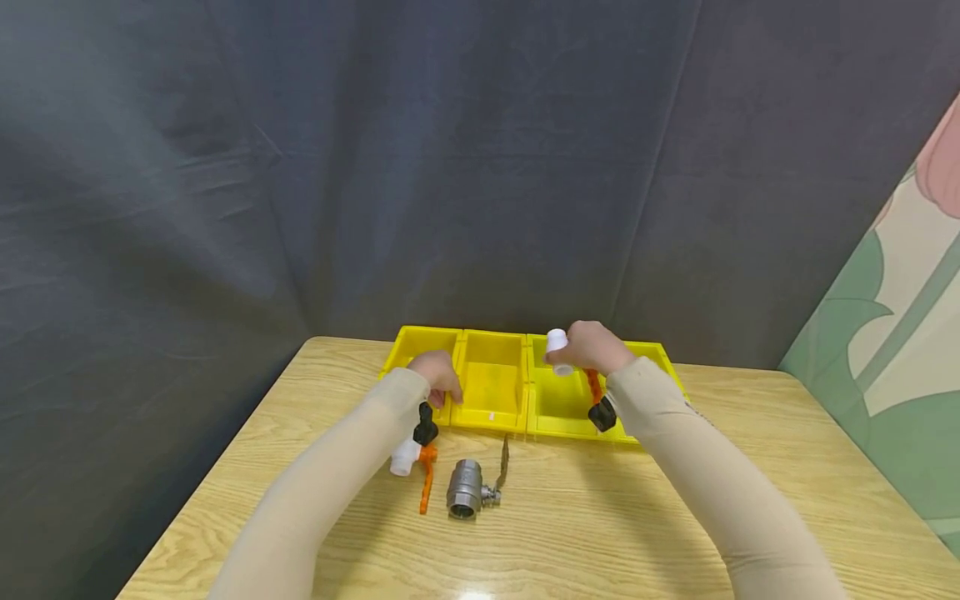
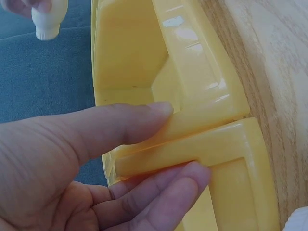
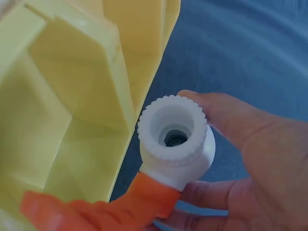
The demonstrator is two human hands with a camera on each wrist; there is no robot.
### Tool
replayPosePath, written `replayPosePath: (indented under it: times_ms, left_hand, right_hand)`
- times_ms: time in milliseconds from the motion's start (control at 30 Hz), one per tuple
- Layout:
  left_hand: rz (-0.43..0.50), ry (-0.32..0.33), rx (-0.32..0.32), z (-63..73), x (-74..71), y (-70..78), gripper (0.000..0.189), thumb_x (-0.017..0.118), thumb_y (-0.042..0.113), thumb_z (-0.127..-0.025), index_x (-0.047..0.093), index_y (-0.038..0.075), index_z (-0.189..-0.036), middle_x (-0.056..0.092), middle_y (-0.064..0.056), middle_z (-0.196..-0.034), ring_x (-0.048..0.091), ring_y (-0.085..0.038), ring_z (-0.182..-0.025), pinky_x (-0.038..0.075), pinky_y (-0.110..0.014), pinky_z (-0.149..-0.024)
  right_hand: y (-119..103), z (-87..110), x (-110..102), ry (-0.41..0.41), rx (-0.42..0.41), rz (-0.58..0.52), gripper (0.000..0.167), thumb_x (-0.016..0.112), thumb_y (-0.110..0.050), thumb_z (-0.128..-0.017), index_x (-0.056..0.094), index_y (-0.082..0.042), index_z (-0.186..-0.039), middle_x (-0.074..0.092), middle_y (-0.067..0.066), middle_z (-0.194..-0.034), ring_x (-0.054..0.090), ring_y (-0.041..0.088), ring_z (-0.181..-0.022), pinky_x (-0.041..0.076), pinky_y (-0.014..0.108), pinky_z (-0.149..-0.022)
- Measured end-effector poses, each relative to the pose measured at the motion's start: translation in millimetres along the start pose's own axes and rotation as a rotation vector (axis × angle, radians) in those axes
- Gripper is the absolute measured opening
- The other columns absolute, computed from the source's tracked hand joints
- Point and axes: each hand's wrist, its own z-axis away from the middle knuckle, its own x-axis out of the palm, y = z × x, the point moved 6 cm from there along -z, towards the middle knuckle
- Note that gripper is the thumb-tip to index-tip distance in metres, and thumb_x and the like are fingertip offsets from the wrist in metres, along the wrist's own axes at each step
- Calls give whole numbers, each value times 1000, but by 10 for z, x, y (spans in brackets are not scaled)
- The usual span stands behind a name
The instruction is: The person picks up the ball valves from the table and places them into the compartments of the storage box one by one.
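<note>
In the head view, my right hand (image 1: pixel 596 346) grips a white plastic valve (image 1: pixel 557 340) by its body, above the right-hand yellow bin (image 1: pixel 551 427). The valve's orange handle (image 3: pixel 149 192) points away from the palm in the right wrist view, and its ridged round opening faces the camera. My left hand (image 1: pixel 437 372) is at the meeting edges of the left and middle yellow bins (image 2: pixel 226 108). Thumb and fingers lie on either side of those two rims and pinch them. Part of the left bin is hidden behind the hand.
On the wooden table (image 1: pixel 562 533), in front of the bins, lie a metal ball valve (image 1: pixel 465 487) with a lever and another white valve (image 1: pixel 403 458) with an orange handle. A dark cloth (image 1: pixel 480 167) hangs behind the bins. A flower-patterned surface (image 1: pixel 900 333) borders the right side.
</note>
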Motion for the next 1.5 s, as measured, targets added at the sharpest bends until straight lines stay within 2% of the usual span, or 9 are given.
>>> replayPosePath:
  times_ms: [100, 333, 467, 700, 1033, 1267, 1500]
  left_hand:
    - [-2, -2, 0, 6, -3, -3, 24, 81, 16, -77, 64, 1, -87, 58, -7, -60, 60, -16, -49, 53, -23, -48]
    - [-2, 6, -5, 12, -4, -36, 29, 81, 16, -78, 63, 1, -94, 60, -9, -66, 62, -18, -53, 54, -24, -51]
    - [4, 2, -5, 16, 4, -40, 28, 82, 16, -77, 63, 2, -92, 60, -9, -67, 63, -18, -54, 55, -24, -52]
    - [2, 2, -7, 32, -8, -24, 27, 83, 17, -76, 64, 2, -88, 58, -7, -64, 62, -17, -53, 54, -23, -50]
    - [3, 7, -13, 21, -17, -73, 29, 83, 17, -75, 63, 1, -90, 57, -7, -64, 61, -17, -52, 54, -24, -50]
    - [-4, 0, -16, 37, -16, -74, 28, 82, 18, -77, 64, 2, -90, 58, -8, -66, 64, -19, -57, 57, -27, -59]
    - [-3, 3, -11, 72, -23, -55, 28, 82, 17, -77, 64, 2, -91, 59, -8, -66, 66, -21, -61, 59, -30, -66]
  right_hand:
    - [18, -104, -21, -5, 24, 1, 45, 67, -39, -86, 63, 3, -101, 66, 19, -94, 48, 19, -57, 39, 28, -51]
    - [142, -335, 5, -33, 89, -41, 45, 67, -40, -84, 64, 3, -98, 64, 16, -89, 57, 25, -64, 45, 28, -52]
    - [206, -417, 29, -44, 141, -37, 46, 67, -40, -83, 62, 2, -102, 63, 19, -97, 54, 23, -65, 45, 28, -53]
    - [197, -464, 57, -42, 193, -58, 48, 71, -36, -82, 60, 3, -108, 61, 19, -104, 55, 24, -70, 48, 28, -57]
    - [202, -444, 134, -76, 260, -233, 44, 70, -22, -84, 59, 3, -118, 55, 22, -125, 54, 32, -95, 52, 37, -75]
    - [232, -468, 185, -98, 256, -234, 39, 68, -22, -84, 62, 1, -115, 54, 21, -128, 53, 32, -98, 51, 38, -77]
    - [268, -568, 276, -91, 271, -258, 45, 73, -23, -81, 61, 1, -117, 56, 21, -125, 56, 31, -95, 54, 37, -75]
